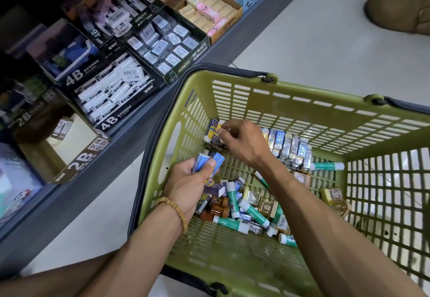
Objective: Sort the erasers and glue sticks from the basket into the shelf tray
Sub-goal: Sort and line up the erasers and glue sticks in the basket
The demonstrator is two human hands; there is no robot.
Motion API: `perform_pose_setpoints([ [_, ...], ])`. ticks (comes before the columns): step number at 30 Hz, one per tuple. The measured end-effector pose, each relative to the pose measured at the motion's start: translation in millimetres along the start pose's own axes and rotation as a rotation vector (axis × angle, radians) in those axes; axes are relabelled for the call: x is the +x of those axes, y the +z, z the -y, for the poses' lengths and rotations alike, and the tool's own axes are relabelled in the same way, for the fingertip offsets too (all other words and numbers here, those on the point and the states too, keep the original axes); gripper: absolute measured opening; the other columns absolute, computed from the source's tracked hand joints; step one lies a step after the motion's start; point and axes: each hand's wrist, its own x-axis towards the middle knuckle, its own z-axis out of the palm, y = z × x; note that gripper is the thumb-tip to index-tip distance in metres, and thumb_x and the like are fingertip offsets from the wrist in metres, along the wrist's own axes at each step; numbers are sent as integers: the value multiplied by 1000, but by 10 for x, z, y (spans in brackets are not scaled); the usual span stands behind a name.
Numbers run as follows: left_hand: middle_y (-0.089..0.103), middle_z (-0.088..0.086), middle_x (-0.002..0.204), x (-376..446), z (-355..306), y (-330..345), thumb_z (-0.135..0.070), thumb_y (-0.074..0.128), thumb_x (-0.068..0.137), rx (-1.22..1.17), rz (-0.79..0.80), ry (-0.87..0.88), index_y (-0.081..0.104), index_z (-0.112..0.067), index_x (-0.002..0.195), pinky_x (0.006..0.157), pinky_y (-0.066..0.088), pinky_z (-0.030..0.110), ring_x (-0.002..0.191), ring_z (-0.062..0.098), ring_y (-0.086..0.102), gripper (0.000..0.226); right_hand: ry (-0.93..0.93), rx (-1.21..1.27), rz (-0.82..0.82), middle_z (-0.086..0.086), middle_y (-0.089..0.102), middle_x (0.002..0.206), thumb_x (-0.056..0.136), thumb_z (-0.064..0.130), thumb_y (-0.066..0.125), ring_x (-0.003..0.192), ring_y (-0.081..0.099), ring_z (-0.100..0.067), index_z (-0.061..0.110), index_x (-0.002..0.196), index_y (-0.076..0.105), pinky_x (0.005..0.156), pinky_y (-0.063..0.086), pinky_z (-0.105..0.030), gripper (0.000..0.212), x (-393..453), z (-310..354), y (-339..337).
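A green plastic basket (232,80) sits on the floor below me, holding several erasers and green-and-white glue sticks (252,211). My left hand (188,182) holds two blue-sleeved erasers (208,160) inside the basket near its left wall. My right hand (244,144) reaches to the far left corner and pinches a yellow-and-blue eraser (215,130) standing there. A row of silver-blue erasers (290,147) lines the far wall. On the shelf to the left stand display trays of erasers, among them a 4B tray (111,96).
The grey shelf edge (130,143) runs diagonally beside the basket's left wall. A 2B tray (69,147) sits lower left, pink and yellow eraser boxes (209,10) at the top. Pale floor spreads to the right, with a brown shoe (404,10) at the top right.
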Motion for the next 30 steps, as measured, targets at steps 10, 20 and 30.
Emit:
perform_pose_setpoints([
  [10, 75, -5, 79, 88, -21, 138, -23, 72, 85, 182, -33, 92, 74, -18, 86, 75, 58, 35, 80, 21, 71, 6, 289, 683, 273, -7, 65, 64, 92, 6, 67, 47, 56, -12, 6, 76, 66, 46, 48, -22, 16, -383, 4, -345],
  [20, 63, -20, 63, 47, 32, 81, -23, 70, 87, 146, -74, 94, 69, -19, 73, 50, 39, 7, 61, -5, 57, 14, 309, 277, -78, -11, 69, 57, 91, 20, 69, 46, 62, -14, 7, 60, 67, 53, 53, -30, 33, 297, -42, 159],
  [30, 64, -13, 70, 27, -96, 205, -25, 69, 89, 123, -176, 117, 66, -18, 74, 57, 41, 16, 67, 5, 58, 17, 337, 570, 228, -8, 70, 66, 92, 43, 65, 56, 58, -15, -1, 79, 72, 52, 48, -26, 46, -469, 30, -334],
])
